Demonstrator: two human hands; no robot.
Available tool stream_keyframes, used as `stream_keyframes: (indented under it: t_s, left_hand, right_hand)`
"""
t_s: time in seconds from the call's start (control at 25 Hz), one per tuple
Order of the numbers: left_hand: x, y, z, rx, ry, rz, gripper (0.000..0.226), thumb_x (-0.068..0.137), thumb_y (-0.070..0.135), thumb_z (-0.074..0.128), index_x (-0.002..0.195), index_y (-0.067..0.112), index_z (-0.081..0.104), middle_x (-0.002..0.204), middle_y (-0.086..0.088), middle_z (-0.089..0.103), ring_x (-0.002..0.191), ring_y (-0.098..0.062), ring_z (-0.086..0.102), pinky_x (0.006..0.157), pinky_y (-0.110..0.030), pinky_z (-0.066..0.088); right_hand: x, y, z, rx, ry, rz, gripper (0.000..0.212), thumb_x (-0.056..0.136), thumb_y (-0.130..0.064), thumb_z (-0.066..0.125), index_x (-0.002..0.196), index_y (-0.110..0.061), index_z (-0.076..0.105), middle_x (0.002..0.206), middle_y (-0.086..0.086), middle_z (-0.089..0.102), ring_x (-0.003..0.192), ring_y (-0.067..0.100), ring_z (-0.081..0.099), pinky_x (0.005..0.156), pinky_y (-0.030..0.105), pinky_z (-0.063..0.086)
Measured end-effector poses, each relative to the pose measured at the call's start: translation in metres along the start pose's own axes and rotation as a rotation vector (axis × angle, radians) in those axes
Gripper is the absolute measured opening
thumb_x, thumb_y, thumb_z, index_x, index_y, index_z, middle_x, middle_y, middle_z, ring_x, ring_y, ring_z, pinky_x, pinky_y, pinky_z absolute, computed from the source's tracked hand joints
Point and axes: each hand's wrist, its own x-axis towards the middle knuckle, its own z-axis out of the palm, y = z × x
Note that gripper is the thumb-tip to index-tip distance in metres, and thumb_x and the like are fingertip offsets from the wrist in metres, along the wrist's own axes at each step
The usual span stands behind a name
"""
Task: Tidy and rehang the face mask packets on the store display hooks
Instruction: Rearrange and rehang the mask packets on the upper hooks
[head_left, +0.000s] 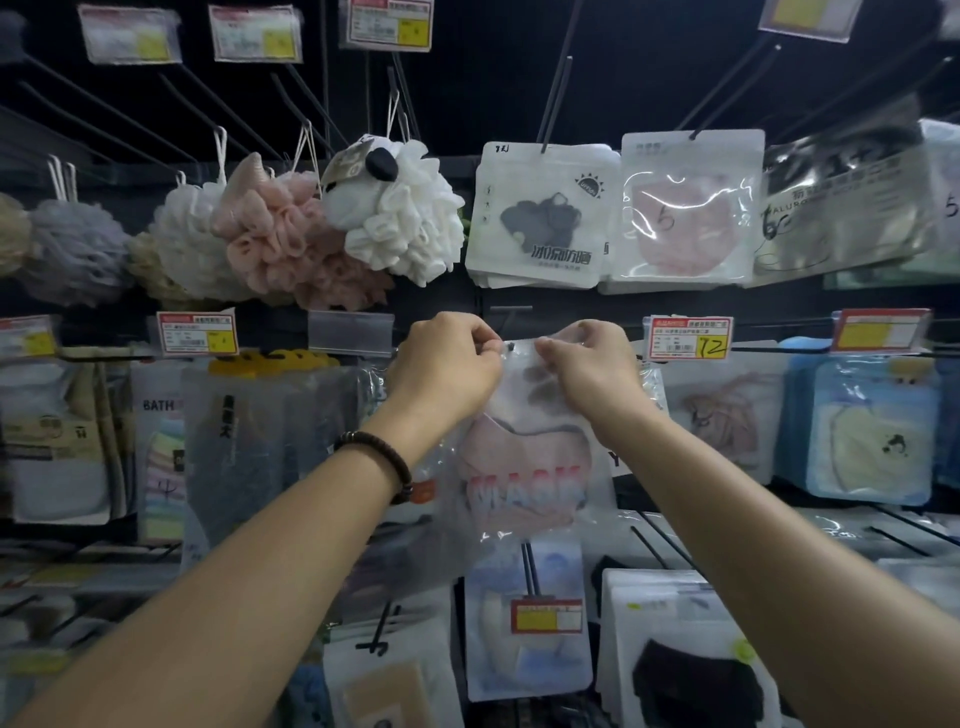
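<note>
As the display wall (467, 78) stands: dark panel at the far side, with rows of black hooks carrying goods hung close together.
Bath puffs (270, 228): upper left row, bunched up and hanging by their loops.
Hung mask packets (540, 218): upper right row, white and clear pouches stacked on their hooks.
Held mask packet (524, 467): centre, a clear pouch with a pink mask and the word MASK, hanging straight down from its top edge in front of other packets.
Left hand (447, 364): pinches the packet's top edge, left of the middle.
Right hand (592, 369): pinches the same edge on the right; the hands are near each other but not touching.
Price tag (688, 338): just right of the right hand.
Hook tip (510, 345): small dark end between the hands at the top edge. I cannot tell whether it is through the hang hole.
Risk, misthreading: if the hole misses the tip, the packet would likely drop when released.
Risk, tearing: pulling the thin film sideways against the hook could split the hole.
Risk, crowding: pushing the packet back may knock the neighbouring packets or the price tag askew.
</note>
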Motion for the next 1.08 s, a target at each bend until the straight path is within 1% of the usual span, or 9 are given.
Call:
stream_keyframes:
  t_s: [0.08,0.24,0.36,0.56,0.68,0.8,0.92,1.0,1.08]
  left_hand:
    - [0.0,-0.003,0.006,0.013,0.004,0.003,0.012,0.095,0.039,0.068,0.088,0.036,0.078,0.09,0.013,0.076,0.096,-0.019,0.072,0.084,-0.039,0.062]
    - [-0.006,-0.014,0.016,0.081,0.092,0.142,0.015,0.1,0.039,0.067,0.105,0.031,0.078,0.104,0.004,0.068,0.102,-0.022,0.065,0.079,-0.035,0.056]
    - [-0.018,-0.024,0.02,0.227,0.109,0.216,0.028,0.101,0.035,0.066,0.127,0.025,0.069,0.118,-0.001,0.056,0.113,-0.026,0.053,0.078,-0.031,0.044]
    - [-0.062,-0.052,0.014,0.201,0.139,0.26,0.052,0.096,0.026,0.075,0.14,0.018,0.049,0.13,-0.006,0.046,0.115,-0.023,0.053,0.087,-0.03,0.055]
    - [-0.11,-0.09,0.012,0.09,0.051,0.222,0.043,0.097,0.021,0.072,0.132,0.021,0.047,0.13,-0.001,0.046,0.102,-0.016,0.056,0.079,-0.026,0.052]
    - [-0.15,-0.144,0.015,0.149,-0.111,0.111,0.021,0.094,0.023,0.07,0.114,0.023,0.062,0.11,0.006,0.055,0.095,-0.018,0.061,0.077,-0.032,0.051]
    - [-0.169,-0.185,0.022,0.218,-0.293,-0.024,0.025,0.093,0.018,0.065,0.115,0.027,0.073,0.116,0.004,0.066,0.111,-0.024,0.066,0.092,-0.037,0.055]
    - [-0.176,-0.198,0.027,0.218,-0.419,-0.031,0.055,0.093,-0.002,0.054,0.135,0.029,0.069,0.143,0.003,0.063,0.134,-0.024,0.058,0.112,-0.041,0.05]
    - [-0.179,-0.205,0.029,0.222,-0.492,-0.033,0.076,0.091,-0.01,0.048,0.15,0.037,0.058,0.157,0.008,0.053,0.147,-0.018,0.047,0.123,-0.042,0.041]
  right_hand:
    - [0.001,0.003,0.002,-0.098,-0.009,-0.024,0.015,0.099,-0.03,0.073,0.088,-0.02,0.07,0.082,0.004,0.081,0.082,0.029,0.079,0.084,0.055,0.065]
    - [-0.006,0.011,0.0,-0.452,0.036,-0.131,0.038,0.104,-0.05,0.062,0.119,-0.015,0.059,0.107,0.003,0.065,0.101,0.025,0.062,0.08,0.041,0.05]
    - [-0.015,0.017,-0.001,-0.555,0.131,-0.25,0.037,0.105,-0.044,0.062,0.126,-0.015,0.054,0.124,0.009,0.056,0.109,0.031,0.058,0.09,0.046,0.052]
    - [-0.045,0.034,0.007,-0.486,0.246,-0.327,0.047,0.101,-0.024,0.067,0.143,-0.014,0.048,0.143,0.018,0.042,0.131,0.036,0.047,0.108,0.05,0.049]
    - [-0.106,0.056,0.023,-0.31,0.345,-0.487,0.045,0.098,-0.013,0.069,0.14,-0.01,0.055,0.146,0.016,0.042,0.138,0.031,0.044,0.11,0.049,0.051]
    - [-0.182,0.087,0.055,-0.106,0.219,-0.62,0.018,0.095,-0.007,0.067,0.113,-0.01,0.066,0.114,0.001,0.06,0.102,0.015,0.059,0.086,0.026,0.054]
    - [-0.23,0.126,0.096,0.002,-0.067,-0.188,0.01,0.095,-0.019,0.071,0.097,-0.027,0.066,0.087,-0.012,0.069,0.081,0.007,0.066,0.073,0.03,0.057]
    - [-0.232,0.154,0.119,0.115,-0.142,0.239,0.014,0.097,-0.022,0.075,0.107,-0.028,0.069,0.091,-0.004,0.075,0.082,0.01,0.074,0.079,0.043,0.064]
    - [-0.219,0.172,0.134,0.321,-0.117,0.553,0.027,0.098,-0.019,0.075,0.124,-0.02,0.065,0.098,0.008,0.078,0.079,0.023,0.078,0.072,0.046,0.066]
